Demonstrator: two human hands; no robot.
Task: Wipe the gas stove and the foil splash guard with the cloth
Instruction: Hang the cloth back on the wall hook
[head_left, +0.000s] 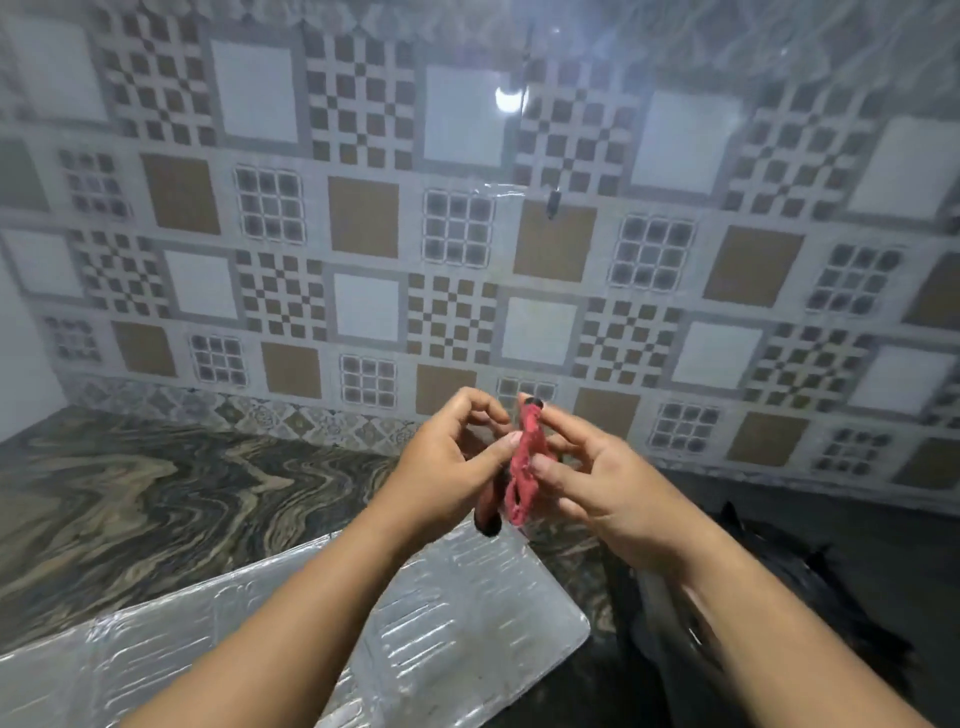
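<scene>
The red cloth is hanging bunched and roughly upright in the air, above the far edge of the foil splash guard. The silvery, ribbed foil splash guard is lying flat on the marbled worktop.

Dark blurred stove at right (foil splash guard edge-cropped).

Our single head view, forward and down, close on our hands before the tiled wall.
</scene>
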